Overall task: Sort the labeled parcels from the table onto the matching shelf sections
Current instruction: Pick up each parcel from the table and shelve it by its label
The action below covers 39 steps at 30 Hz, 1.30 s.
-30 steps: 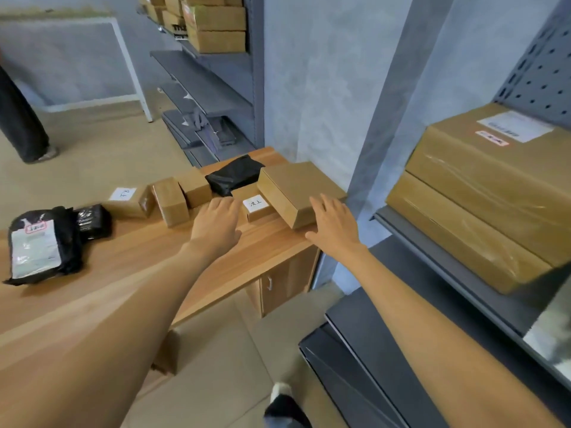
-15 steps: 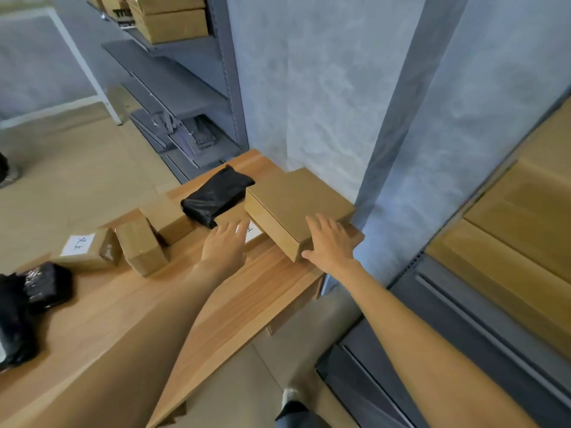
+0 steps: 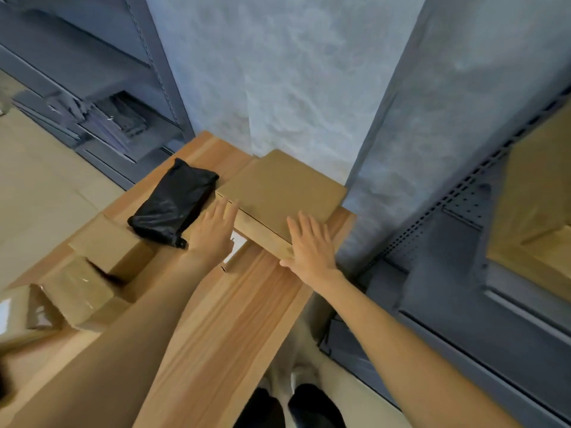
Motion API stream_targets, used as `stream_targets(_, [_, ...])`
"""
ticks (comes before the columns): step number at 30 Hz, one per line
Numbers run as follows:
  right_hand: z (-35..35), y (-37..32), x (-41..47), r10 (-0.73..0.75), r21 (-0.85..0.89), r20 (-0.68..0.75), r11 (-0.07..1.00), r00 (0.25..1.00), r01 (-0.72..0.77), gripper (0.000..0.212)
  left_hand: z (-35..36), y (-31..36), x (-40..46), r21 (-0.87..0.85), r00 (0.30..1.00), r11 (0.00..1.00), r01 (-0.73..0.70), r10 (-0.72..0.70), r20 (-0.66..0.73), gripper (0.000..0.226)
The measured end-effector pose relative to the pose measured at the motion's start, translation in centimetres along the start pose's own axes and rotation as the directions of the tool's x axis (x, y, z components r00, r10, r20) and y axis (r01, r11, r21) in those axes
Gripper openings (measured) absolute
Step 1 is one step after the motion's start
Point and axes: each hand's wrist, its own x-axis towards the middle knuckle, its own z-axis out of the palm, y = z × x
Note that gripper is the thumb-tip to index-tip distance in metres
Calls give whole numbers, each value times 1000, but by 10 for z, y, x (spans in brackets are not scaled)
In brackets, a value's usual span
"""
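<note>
A large flat cardboard box [image 3: 279,188] lies at the far right corner of the wooden table [image 3: 234,307]. My right hand [image 3: 312,245] rests flat on its near right corner, fingers straight. My left hand [image 3: 214,233] reaches to the box's near left edge, fingers extended; it covers most of a small box with a white label [image 3: 238,247]. A black plastic parcel [image 3: 174,202] lies just left of my left hand. Several small cardboard boxes [image 3: 92,273] sit further left.
A grey metal shelf unit [image 3: 482,285] stands at the right, with large cardboard boxes [image 3: 537,211] on an upper level. Another grey shelf unit [image 3: 92,88] stands behind the table at the left. A grey wall is straight ahead. My shoes [image 3: 290,409] show below.
The view has closed in on the table corner. Both hands have moved forward onto the large flat box, the right from its near side onto its top corner.
</note>
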Motion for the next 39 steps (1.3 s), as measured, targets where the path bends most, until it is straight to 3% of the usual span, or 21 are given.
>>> stream_targets(6, [17, -11, 7, 157, 123, 50, 979, 986, -162, 100, 9, -39, 46, -58, 998, 997, -46, 43, -45, 96])
stream_targets(11, [32, -16, 13, 195, 245, -23, 952, 981, -183, 98, 14, -55, 69, -314, 993, 949, -31, 64, 96, 120])
stream_targets(16, [42, -19, 18, 232, 285, -99, 938, 968, -196, 88, 26, -48, 74, -381, 990, 924, -39, 89, 114, 115])
stream_targets(24, [41, -16, 17, 213, 317, -71, 931, 974, -181, 84, 25, -41, 73, -397, 998, 918, -7, 31, 54, 108])
stream_targets(32, [-9, -8, 7, 172, 401, -77, 907, 982, -127, 80, -23, -39, 59, -412, 998, 910, -55, 50, -25, 105])
stream_targets(39, [-93, 1, 4, 162, 549, -50, 828, 985, -109, 80, -90, -39, 39, -423, 981, 888, -183, 137, -136, 120])
